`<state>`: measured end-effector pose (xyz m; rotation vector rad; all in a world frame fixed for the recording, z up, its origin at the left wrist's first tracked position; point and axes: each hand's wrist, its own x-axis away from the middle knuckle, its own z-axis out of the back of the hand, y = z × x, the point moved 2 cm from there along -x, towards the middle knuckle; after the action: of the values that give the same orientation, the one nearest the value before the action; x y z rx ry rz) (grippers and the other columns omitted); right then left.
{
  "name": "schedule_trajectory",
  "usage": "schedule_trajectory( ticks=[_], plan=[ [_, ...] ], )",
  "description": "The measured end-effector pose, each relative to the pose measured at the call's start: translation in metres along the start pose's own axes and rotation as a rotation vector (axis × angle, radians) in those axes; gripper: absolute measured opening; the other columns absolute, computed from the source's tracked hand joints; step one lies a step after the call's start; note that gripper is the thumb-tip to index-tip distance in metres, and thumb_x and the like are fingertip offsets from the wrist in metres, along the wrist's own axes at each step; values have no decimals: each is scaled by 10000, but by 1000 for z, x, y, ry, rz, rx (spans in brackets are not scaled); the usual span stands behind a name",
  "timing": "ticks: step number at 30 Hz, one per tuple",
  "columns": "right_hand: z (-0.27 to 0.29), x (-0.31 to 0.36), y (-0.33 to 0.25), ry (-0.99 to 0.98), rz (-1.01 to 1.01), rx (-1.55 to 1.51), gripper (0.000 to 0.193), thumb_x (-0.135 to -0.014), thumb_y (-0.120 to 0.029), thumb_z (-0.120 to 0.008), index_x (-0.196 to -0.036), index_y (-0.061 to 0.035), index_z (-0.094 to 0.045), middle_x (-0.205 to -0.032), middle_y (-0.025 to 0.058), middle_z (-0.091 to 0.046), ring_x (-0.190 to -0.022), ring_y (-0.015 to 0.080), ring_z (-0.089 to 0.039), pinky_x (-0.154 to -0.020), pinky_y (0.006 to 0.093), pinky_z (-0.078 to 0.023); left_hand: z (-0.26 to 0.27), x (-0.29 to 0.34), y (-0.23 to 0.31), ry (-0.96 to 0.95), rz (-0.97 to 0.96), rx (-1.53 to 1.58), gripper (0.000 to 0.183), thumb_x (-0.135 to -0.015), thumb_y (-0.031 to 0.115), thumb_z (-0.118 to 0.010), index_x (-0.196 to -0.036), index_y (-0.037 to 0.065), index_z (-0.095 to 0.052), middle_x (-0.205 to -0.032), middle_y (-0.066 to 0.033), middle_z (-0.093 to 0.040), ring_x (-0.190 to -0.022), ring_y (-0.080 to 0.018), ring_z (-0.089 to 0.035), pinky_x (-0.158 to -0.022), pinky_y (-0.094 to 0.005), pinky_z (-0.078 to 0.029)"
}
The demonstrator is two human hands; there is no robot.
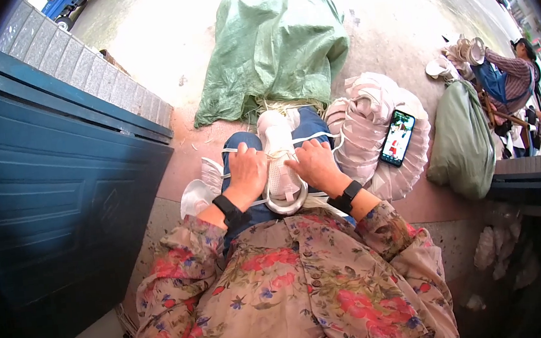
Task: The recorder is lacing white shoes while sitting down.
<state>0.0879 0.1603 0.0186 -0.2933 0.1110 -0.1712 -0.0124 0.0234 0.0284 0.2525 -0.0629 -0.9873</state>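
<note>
A white shoe upper (283, 179) lies lengthwise across my lap, between my two hands. My left hand (247, 170) is closed at its left side, gripping a white shoelace whose loose end sticks out to the left over my knee. On the other side my right hand (316, 163) is closed on a shoelace too, and a white lace (319, 136) runs out past it to the right. The fingertips of both hands are partly hidden. Just beyond the upper, more pale material rests between my knees.
To my right sit nested stacks of pale shoe uppers (378, 117) with a lit phone (398, 137) on them. A green woven sack (273, 46) stands ahead, another sack (464, 139) at right near a seated person (510, 77). A blue door (61, 200) flanks my left.
</note>
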Motion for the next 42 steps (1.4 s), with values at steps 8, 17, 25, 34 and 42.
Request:
schedule_trajectory(
  ticks=[8,17,25,34,42],
  plan=[
    [-11,-1,15,-214,47,-51,216,-804,-251,-514,-835,-50,-587,-849,115,-553,-883,283,-506,-737,434,-386,-13,18,1,-109,167,37,183,-767,191,-548,-837,26,-584,-796,-114,-590,-849,-311,-506,-687,-443,-420],
    [-15,9,20,41,112,-353,139,-792,-152,-511,-847,-46,-583,-807,121,-530,-799,285,-493,-688,400,-395,-15,19,-7,-109,219,439,209,-787,137,-513,-938,52,-630,-919,-103,-620,-858,-322,-512,-741,-417,-431],
    [-17,10,13,234,71,-502,113,-740,-60,-571,-835,-2,-591,-784,130,-564,-751,303,-524,-684,374,-438,-9,-30,5,-170,146,225,157,-720,209,-639,-745,54,-628,-755,-150,-613,-804,-334,-541,-677,-409,-454],
    [-11,3,7,100,270,-152,146,-673,-80,-539,-815,-45,-549,-705,61,-536,-714,235,-534,-639,333,-443,-10,-34,4,-29,90,468,215,-662,158,-706,-659,16,-545,-650,-139,-564,-704,-303,-548,-605,-393,-443],
    [-5,-7,-9,-146,330,222,72,-656,-146,-568,-620,-122,-626,-670,36,-585,-766,171,-557,-618,281,-421,-24,-40,-7,-41,174,709,245,-661,151,-720,-690,7,-524,-610,-127,-543,-548,-247,-525,-520,-343,-418]
  ],
)
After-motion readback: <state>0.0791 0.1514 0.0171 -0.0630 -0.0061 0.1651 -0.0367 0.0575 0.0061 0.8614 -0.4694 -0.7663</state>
